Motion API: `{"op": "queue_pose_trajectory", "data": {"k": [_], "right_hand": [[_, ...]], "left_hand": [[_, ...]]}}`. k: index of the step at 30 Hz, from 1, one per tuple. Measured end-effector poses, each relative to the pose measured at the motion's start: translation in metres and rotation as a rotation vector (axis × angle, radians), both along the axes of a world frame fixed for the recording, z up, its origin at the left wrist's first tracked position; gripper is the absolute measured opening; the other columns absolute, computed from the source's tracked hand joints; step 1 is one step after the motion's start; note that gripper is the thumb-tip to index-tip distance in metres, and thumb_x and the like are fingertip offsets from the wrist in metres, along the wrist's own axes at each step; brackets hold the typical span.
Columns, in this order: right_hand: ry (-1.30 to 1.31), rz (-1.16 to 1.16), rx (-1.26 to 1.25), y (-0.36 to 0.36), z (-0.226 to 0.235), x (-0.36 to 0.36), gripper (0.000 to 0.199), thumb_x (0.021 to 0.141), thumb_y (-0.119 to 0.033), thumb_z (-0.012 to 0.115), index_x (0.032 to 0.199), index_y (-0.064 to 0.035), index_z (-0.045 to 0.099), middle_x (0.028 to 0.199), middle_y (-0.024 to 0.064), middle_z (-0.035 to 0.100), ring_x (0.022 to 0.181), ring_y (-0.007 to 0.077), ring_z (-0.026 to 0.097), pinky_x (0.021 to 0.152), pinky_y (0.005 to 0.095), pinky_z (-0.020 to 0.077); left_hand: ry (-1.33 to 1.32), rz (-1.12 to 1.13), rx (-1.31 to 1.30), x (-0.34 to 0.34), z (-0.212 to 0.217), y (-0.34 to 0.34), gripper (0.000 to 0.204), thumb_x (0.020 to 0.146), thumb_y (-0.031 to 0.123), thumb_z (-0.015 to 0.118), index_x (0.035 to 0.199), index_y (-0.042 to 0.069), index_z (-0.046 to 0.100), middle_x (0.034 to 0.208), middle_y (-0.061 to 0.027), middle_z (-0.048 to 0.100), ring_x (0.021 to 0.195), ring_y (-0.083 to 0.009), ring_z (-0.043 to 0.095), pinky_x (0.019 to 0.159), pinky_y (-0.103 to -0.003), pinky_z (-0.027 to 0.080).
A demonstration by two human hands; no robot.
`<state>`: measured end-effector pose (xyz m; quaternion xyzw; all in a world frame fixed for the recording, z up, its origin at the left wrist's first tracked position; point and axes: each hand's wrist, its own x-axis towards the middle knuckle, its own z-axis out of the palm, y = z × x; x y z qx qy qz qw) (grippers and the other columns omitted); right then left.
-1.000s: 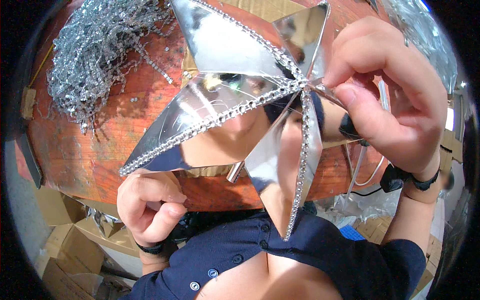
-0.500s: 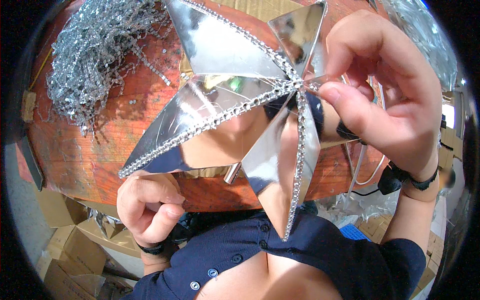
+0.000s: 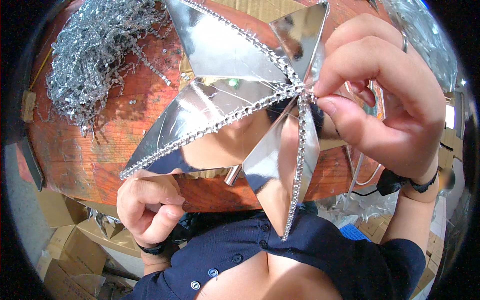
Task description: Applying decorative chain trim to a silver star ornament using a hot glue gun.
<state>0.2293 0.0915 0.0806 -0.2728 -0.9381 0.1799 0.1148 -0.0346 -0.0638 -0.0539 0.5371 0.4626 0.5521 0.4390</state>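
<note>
Head view: a mirror-silver star (image 3: 240, 90) is held up mid-frame, its lower-left tip against the curled left hand (image 3: 150, 202); whether those fingers grip it, I can't tell. Thumb and forefinger of the right hand (image 3: 395, 85) pinch narrowly on rhinestone trim (image 3: 240, 111) at the hub. Three ridges look covered; the rest are unclear or hidden. Below, a worn red wooden table (image 3: 75, 150) bears tangled silver strands (image 3: 100, 55), upper left; cardboard boxes (image 3: 75, 245) stand lower left.
</note>
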Motion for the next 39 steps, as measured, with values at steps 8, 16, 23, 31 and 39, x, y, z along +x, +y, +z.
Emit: {"op": "queue_pose_trajectory", "data": {"k": [8, 16, 23, 31, 39], "right_hand": [[-0.019, -0.045, 0.001, -0.004, 0.002, 0.000, 0.018, 0.071, 0.000, 0.070, 0.088, -0.0021, 0.065, 0.090, 0.0079, 0.059, 0.066, 0.0104, 0.046, 0.055, 0.0218, 0.0329], [-0.145, 0.101, 0.234, -0.002, 0.007, -0.003, 0.022, 0.070, 0.003, 0.074, 0.090, -0.0024, 0.066, 0.089, 0.0124, 0.062, 0.074, 0.0221, 0.060, 0.060, 0.0297, 0.0465], [-0.216, 0.043, 0.342, -0.019, 0.007, -0.004, 0.031, 0.068, 0.004, 0.078, 0.096, -0.0062, 0.069, 0.091, 0.0104, 0.063, 0.078, 0.0272, 0.063, 0.065, 0.0338, 0.0507], [-0.214, 0.030, 0.339, -0.020, 0.005, 0.000, 0.031, 0.070, 0.003, 0.079, 0.099, -0.0055, 0.068, 0.095, 0.0126, 0.063, 0.078, 0.0280, 0.063, 0.066, 0.0343, 0.0518], [-0.168, 0.076, 0.365, -0.014, 0.004, 0.001, 0.034, 0.069, 0.006, 0.078, 0.099, -0.0015, 0.065, 0.095, 0.0157, 0.063, 0.079, 0.0296, 0.064, 0.066, 0.0350, 0.0523]], "left_hand": [[-0.053, -0.018, 0.020, 0.001, -0.001, 0.003, 0.019, 0.081, 0.017, 0.074, 0.080, 0.004, 0.061, 0.064, -0.0063, 0.062, 0.055, -0.0175, 0.058, 0.055, -0.029, 0.047], [-0.066, -0.029, 0.026, 0.002, -0.002, 0.003, 0.019, 0.080, 0.015, 0.074, 0.080, 0.003, 0.060, 0.063, -0.0063, 0.062, 0.054, -0.0176, 0.058, 0.053, -0.030, 0.046], [-0.081, -0.013, 0.022, 0.003, 0.000, 0.003, 0.019, 0.080, 0.015, 0.074, 0.080, 0.002, 0.060, 0.063, -0.0074, 0.061, 0.053, -0.0178, 0.057, 0.052, -0.030, 0.046], [-0.102, -0.071, 0.027, 0.001, -0.004, 0.005, 0.018, 0.081, 0.014, 0.074, 0.080, 0.002, 0.060, 0.063, -0.0075, 0.061, 0.054, -0.0175, 0.057, 0.051, -0.030, 0.046], [-0.088, -0.072, 0.048, -0.001, -0.002, 0.005, 0.019, 0.081, 0.014, 0.075, 0.080, 0.002, 0.060, 0.065, -0.0080, 0.062, 0.053, -0.0179, 0.056, 0.051, -0.031, 0.046]]}}
